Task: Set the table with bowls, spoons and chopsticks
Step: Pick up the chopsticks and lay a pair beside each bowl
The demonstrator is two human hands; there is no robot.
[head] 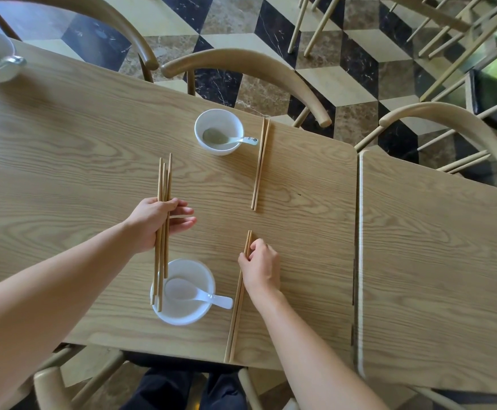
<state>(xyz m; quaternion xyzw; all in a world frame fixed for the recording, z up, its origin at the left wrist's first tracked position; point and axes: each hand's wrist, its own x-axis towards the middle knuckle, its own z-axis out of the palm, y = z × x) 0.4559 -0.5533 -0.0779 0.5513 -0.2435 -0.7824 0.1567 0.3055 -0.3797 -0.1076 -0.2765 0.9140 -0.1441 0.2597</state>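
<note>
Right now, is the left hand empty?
No, the left hand grips a bundle of chopsticks, while the right hand pinches the near chopstick pair on the table.

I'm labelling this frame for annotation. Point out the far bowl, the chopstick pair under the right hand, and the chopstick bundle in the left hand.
far bowl (220,119): head view, white inner wall.
chopstick pair (235,321): head view, shafts below the right hand (263,267).
chopstick bundle (164,184): head view, shafts above the left hand (158,223).

Bare forearms (64,279), black trousers (164,389)
</note>
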